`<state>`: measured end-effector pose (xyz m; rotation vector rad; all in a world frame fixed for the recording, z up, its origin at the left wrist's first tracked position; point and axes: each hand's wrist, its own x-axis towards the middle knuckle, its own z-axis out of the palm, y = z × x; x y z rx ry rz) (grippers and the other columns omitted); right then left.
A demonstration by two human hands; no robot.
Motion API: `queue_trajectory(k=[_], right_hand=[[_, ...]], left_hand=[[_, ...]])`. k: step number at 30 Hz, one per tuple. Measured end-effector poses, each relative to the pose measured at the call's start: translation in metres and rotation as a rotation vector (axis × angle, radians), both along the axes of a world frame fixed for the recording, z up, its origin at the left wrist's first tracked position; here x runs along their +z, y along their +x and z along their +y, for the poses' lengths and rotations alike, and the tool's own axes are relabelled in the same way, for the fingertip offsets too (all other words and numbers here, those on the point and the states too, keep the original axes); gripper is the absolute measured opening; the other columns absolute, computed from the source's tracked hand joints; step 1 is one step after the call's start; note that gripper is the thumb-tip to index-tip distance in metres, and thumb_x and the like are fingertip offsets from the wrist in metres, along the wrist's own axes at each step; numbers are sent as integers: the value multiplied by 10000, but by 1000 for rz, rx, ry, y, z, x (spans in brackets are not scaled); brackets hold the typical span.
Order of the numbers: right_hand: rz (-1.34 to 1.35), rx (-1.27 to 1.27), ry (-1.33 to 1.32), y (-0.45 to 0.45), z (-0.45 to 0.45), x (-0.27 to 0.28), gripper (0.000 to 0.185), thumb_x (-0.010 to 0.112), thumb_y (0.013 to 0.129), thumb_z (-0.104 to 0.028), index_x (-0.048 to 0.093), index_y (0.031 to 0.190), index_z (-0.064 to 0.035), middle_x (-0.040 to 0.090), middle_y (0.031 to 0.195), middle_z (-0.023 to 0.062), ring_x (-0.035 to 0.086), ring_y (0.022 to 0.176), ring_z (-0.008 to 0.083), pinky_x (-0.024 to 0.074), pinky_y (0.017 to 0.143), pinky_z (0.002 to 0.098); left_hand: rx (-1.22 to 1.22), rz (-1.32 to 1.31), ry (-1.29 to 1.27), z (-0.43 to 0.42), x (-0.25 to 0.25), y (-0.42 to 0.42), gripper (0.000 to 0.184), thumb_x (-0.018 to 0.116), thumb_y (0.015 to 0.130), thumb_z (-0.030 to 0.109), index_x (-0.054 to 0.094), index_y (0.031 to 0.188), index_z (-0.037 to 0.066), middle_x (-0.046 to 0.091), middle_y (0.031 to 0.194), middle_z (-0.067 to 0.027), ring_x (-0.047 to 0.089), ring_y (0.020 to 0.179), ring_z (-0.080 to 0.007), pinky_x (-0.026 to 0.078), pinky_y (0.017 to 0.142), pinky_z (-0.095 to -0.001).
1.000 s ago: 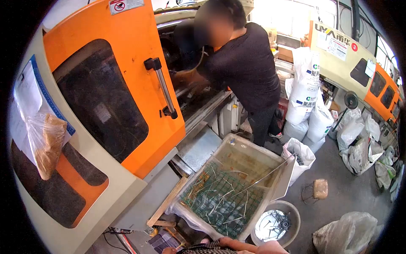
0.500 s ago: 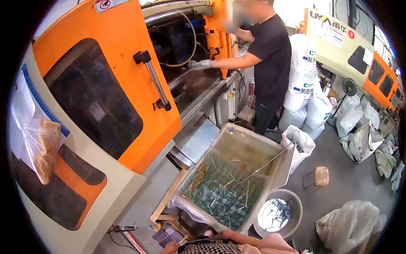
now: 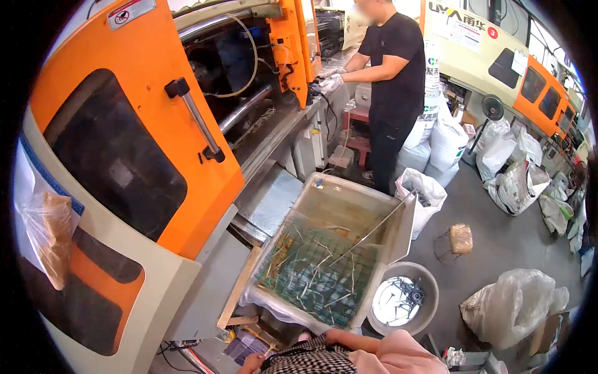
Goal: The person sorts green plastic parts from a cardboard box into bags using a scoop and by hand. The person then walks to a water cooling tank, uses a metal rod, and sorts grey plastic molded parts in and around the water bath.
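Low in the view, my left hand (image 3: 251,363) is beside the checkered cloth (image 3: 308,359) at my waist; its fingers are too small and partly hidden to read. My right hand (image 3: 338,337) lies at the cloth's upper edge, close to the near rim of a large water tub (image 3: 369,192), with its fingers not clearly visible. A green mesh (image 3: 314,274) with thin pale strips sits in the tub's water. Right of the tub, a round basin (image 3: 428,311) holds dark plastic parts (image 3: 408,297). I cannot make out anything held in either hand.
An orange machine door (image 3: 205,206) stands at left, beside the machine's opening. A co-worker (image 3: 392,81) in dark clothes and gloves stands beyond the tub. White sacks (image 3: 445,140), a small stool (image 3: 460,239) and a plastic bag (image 3: 514,305) are at right.
The co-worker has drawn back from the machine opening, stood up, and now has both hands farther right on the machine. The camera view has shifted. My hands remain low near the cloth.
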<state>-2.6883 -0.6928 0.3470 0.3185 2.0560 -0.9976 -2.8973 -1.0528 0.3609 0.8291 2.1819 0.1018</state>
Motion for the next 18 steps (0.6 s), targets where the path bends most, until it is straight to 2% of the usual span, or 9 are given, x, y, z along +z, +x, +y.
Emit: queue_trajectory(k=[4, 7, 11, 13, 14, 15, 16, 17, 18], right_hand=[[5, -17, -2, 4, 2, -1, 468, 553, 748, -384, 547, 1112, -91, 571, 1085, 174, 537, 1020, 327, 430, 854, 422], [10, -21, 1, 4, 2, -1, 469, 554, 748, -387, 547, 1113, -93, 572, 1084, 174, 537, 1019, 327, 430, 854, 422], [38, -44, 26, -1, 6, 5, 471, 556, 747, -392, 547, 1113, -95, 572, 1083, 174, 537, 1019, 327, 431, 854, 421], [52, -55, 34, -1, 3, 2, 472, 557, 747, -394, 547, 1113, -96, 572, 1083, 174, 537, 1018, 328, 431, 854, 421], [60, -57, 44, -1, 0, 0, 473, 557, 747, -395, 547, 1113, -96, 573, 1083, 174, 537, 1018, 328, 431, 854, 421], [66, -57, 49, 2, -4, -3, 473, 558, 747, -396, 547, 1114, -97, 573, 1083, 174, 537, 1018, 328, 431, 854, 421], [61, -58, 53, 7, -5, -3, 474, 558, 747, -397, 547, 1114, -97, 573, 1082, 174, 537, 1018, 328, 431, 854, 421], [46, -64, 54, 14, -7, 0, 474, 559, 747, -398, 547, 1114, -98, 573, 1082, 174, 537, 1018, 328, 431, 854, 421], [30, -77, 65, 20, -9, 3, 475, 559, 747, -399, 547, 1114, -99, 573, 1082, 174, 537, 1018, 328, 431, 854, 421]], left_hand=[[15, -23, 32, 1, 13, 4, 310, 549, 782, 394, 654, 842, 109, 631, 751, -142, 603, 698, -309, 474, 633, -402], [76, -111, 48, 41, 78, 22, 294, 520, 776, 335, 633, 879, 85, 623, 737, -176, 620, 665, -309, 493, 628, -389], [50, -3, 24, 41, 76, 29, 347, 471, 794, 390, 644, 860, 96, 618, 779, -196, 593, 770, -372, 469, 730, -432], [64, -69, 109, 33, 61, 27, 384, 455, 802, 419, 636, 877, 89, 611, 795, -213, 589, 792, -373, 460, 737, -444], [35, -72, 33, 30, 51, 25, 408, 441, 814, 414, 621, 904, 59, 606, 806, -226, 585, 800, -376, 454, 730, -456], [58, 15, 88, 32, 51, 33, 424, 431, 823, 395, 623, 848, 17, 601, 801, -237, 585, 779, -384, 453, 714, -463], [132, -132, 126, 19, 32, 31, 424, 426, 825, 369, 616, 802, -9, 593, 798, -253, 584, 753, -391, 457, 686, -469], [-43, -44, 93, 24, 36, 31, 394, 433, 815, 357, 614, 790, 9, 592, 788, -247, 582, 740, -392, 461, 661, -474], [23, -24, -1, 47, 67, 37, 363, 437, 807, 349, 612, 807, 31, 594, 780, -232, 581, 744, -390, 462, 648, -478]])
